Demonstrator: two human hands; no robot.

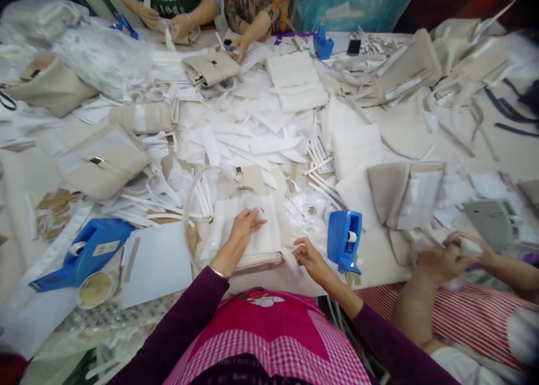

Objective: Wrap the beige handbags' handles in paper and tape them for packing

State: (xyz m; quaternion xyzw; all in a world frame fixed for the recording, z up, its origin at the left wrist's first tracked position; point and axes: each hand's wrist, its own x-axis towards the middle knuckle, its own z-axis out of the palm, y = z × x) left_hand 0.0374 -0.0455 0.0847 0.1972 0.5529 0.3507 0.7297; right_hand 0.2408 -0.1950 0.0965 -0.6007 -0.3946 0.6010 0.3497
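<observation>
A beige handbag (251,178) lies before me, its looped handle (188,205) standing out to the left. Across the bag is a white foam sheet (269,228). My left hand (244,228) rests on that sheet, fingers stretched out and partly together. My right hand (310,259) is just right of the bag, fingers loosely bent and apart. Close by its fingertips hangs a pale, blurred strap-like strip (290,259); whether they touch is unclear. A blue tape dispenser (340,236) stands to the right of my right hand.
At left are another blue tape dispenser (95,247), a tape roll (97,288) and a white board (158,261). White paper and foam strips (252,141) cover the middle. More beige bags (103,157) lie around. A co-worker's hands (446,261) work at right; others are opposite.
</observation>
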